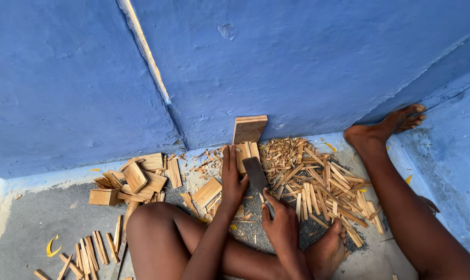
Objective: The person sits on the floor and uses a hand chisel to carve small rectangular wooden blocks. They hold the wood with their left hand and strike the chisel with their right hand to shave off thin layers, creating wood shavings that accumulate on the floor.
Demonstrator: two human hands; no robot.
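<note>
I sit on the floor against a blue wall. My left hand reaches forward, its fingers upright against small wood pieces that stand on the floor. My right hand grips the handle of a flat-bladed chopping knife, whose dark blade points up and forward just right of my left hand. A wooden block leans against the wall behind those pieces.
Thin split sticks and shavings lie heaped to the right, between my hands and my outstretched right leg. Thicker wood blocks are piled at left, more sticks near my bent left knee. Blue wall ahead.
</note>
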